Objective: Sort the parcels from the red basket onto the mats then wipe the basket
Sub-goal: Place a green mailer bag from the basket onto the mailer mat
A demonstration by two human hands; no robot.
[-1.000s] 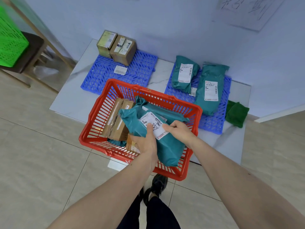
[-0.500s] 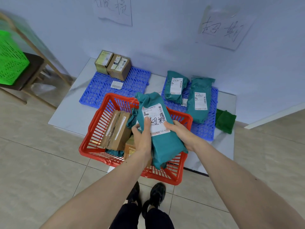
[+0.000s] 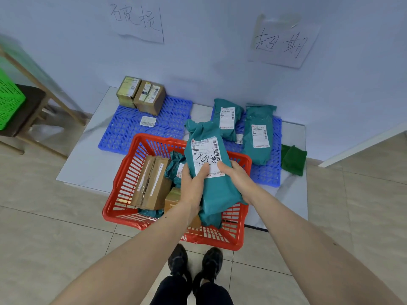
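Both hands hold a teal mailer bag (image 3: 214, 190) upright above the red basket (image 3: 123, 186); its white label carries handwritten characters. My left hand (image 3: 192, 186) grips the bag's left side with the thumb on the label. My right hand (image 3: 236, 179) grips its right side. Inside the basket lie a cardboard box (image 3: 152, 183), another teal bag (image 3: 175, 169) and a smaller box (image 3: 172, 200), partly hidden. The left blue mat (image 3: 132, 130) holds two boxes (image 3: 141, 94) and a loose label. On the right blue mat (image 3: 272, 166) lie two teal bags (image 3: 258, 133).
A folded green cloth (image 3: 294, 159) lies right of the right mat on the white platform (image 3: 88, 164). Two handwritten paper signs (image 3: 284, 42) hang on the wall. A green crate (image 3: 10, 100) sits on a dark stool at the left. My shoes (image 3: 195, 265) stand below the basket.
The teal bag has been lifted out of the basket and tipped upright, label facing me. Both hands rose with it, and my view tilted up toward the wall signs.
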